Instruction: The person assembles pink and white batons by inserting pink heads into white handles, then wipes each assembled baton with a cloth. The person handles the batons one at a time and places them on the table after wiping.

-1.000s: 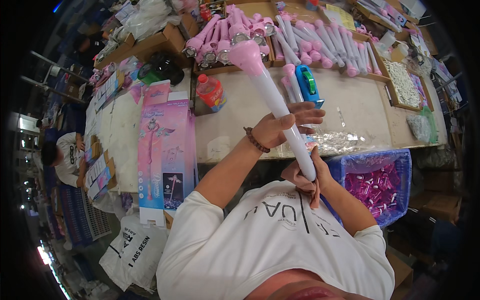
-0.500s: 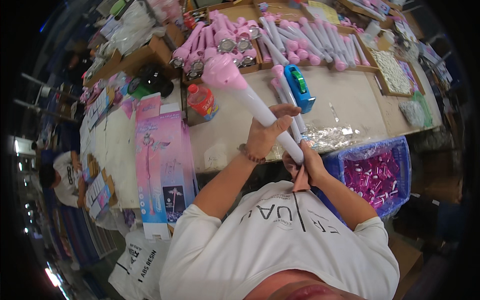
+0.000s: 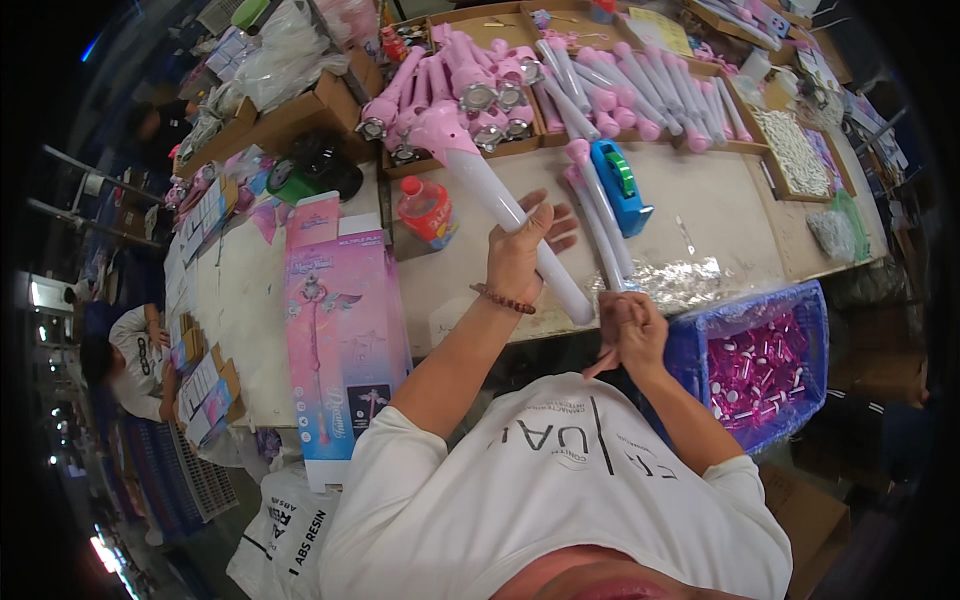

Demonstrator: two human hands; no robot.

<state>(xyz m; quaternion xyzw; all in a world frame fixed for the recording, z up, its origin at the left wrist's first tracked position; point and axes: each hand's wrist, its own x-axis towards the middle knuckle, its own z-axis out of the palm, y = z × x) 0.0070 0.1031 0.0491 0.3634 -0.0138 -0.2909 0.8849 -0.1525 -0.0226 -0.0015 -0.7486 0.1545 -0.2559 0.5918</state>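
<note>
A toy wand (image 3: 490, 189) with a pink head and a white tube slants across the front of the bench. My left hand (image 3: 517, 255) grips its tube between thumb and palm, the other fingers stretched out beyond it. Beside the tube's lower end, apart from it, my right hand (image 3: 635, 332) is closed; a small tan piece seems to poke out below its fingers, too unclear to name. Two more pink-ended white wands (image 3: 602, 210) lie on the bench past my hands, next to a blue tape dispenser (image 3: 622, 190) with green tape.
Boxes at the back hold pink wand heads (image 3: 478, 95) and white-tubed wands (image 3: 640, 90). A red-labelled bottle (image 3: 427, 212) and pink-blue packaging boxes (image 3: 340, 330) stand to the left. On the right is a blue crate (image 3: 815, 345) of magenta parts. Another person (image 3: 135, 360) works far left.
My right hand has come away from the wand's lower end and closed beside it. My left hand still holds the wand, which has shifted slightly. The whole view has moved a little.
</note>
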